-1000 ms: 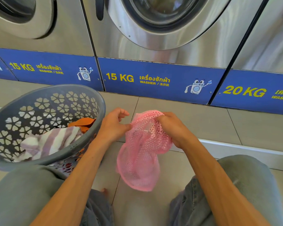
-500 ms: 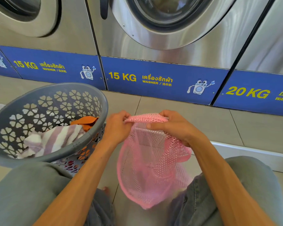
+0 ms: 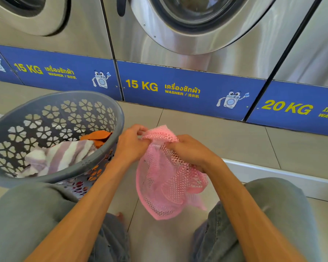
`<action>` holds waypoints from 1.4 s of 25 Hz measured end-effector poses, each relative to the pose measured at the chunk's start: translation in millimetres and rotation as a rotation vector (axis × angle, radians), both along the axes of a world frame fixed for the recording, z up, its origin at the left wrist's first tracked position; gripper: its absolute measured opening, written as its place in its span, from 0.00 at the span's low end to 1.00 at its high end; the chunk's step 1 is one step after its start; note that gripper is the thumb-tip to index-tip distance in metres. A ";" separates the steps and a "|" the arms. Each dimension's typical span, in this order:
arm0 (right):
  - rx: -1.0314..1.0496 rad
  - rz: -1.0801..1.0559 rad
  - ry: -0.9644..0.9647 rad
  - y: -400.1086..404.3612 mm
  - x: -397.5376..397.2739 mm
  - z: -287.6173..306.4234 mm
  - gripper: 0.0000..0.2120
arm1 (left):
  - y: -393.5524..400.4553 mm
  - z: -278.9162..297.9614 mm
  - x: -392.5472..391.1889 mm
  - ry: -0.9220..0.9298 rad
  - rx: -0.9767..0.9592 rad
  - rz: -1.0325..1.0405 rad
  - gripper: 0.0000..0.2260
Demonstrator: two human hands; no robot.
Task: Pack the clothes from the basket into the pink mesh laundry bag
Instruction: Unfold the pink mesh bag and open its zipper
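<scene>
Between both hands' fingers (image 3: 140,132), seemingly pinched: mesh bag (image 3: 165,178).

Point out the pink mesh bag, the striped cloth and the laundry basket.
pink mesh bag (image 3: 165,188): head view, on its hanging netting below the hands.
striped cloth (image 3: 64,156): head view, on a white stripe near its middle.
laundry basket (image 3: 80,168): head view, on the near grey rim.

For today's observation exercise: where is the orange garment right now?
In the head view, the orange garment lies inside the grey basket at the left, against its right wall, beside the striped towel and just left of the left hand.
</scene>
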State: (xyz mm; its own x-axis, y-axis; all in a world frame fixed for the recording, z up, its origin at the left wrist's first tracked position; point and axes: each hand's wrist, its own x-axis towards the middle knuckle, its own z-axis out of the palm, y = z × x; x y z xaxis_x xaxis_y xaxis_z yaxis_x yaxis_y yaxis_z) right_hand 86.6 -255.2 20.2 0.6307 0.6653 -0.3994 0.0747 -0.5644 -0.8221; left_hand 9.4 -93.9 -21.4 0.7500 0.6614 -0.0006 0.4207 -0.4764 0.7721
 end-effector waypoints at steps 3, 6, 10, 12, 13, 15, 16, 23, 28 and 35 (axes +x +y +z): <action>0.092 -0.173 0.130 21.0 -1.1 -7.1 0.10 | 1.9 -3.6 -5.3 0.087 -0.057 -0.055 0.27; 0.093 -0.243 0.193 35.5 -1.6 -11.1 0.10 | 4.8 -8.3 -9.4 0.098 -0.036 -0.042 0.29; 0.069 -0.211 0.250 41.4 -0.2 -17.4 0.13 | 9.9 -3.0 -13.2 0.107 0.024 -0.223 0.33; 0.065 -0.165 0.274 40.3 -2.1 -19.5 0.13 | 7.1 0.7 -13.0 0.160 0.104 -0.444 0.25; 0.070 -0.142 0.286 37.9 -2.7 -19.5 0.13 | 4.6 1.8 -12.1 0.194 0.161 -0.484 0.17; 0.096 -0.109 0.300 31.4 -2.2 -17.4 0.12 | 6.1 1.3 -8.9 0.201 0.188 -0.409 0.07; 0.114 -0.110 0.297 27.4 -0.4 -15.7 0.11 | 8.9 0.9 -7.4 0.178 0.149 -0.336 0.06; 0.302 -0.034 0.225 10.7 5.9 -2.2 0.38 | 16.5 11.9 -2.5 0.015 -0.030 -0.119 0.07; -0.045 0.185 -0.377 18.3 1.2 -12.8 0.11 | 17.9 12.2 -5.9 0.012 -0.060 -0.046 0.06; -0.038 0.054 -0.214 16.3 0.7 -6.9 0.12 | 18.3 5.6 -5.9 0.008 -0.086 -0.042 0.18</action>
State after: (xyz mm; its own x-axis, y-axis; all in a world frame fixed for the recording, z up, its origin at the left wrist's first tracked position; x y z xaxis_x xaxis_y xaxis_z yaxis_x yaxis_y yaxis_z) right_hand 87.3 -238.9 13.2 0.6676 0.6876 -0.2855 0.2766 -0.5851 -0.7623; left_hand 3.6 -75.6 -15.8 0.7770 0.6265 -0.0621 0.4079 -0.4259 0.8076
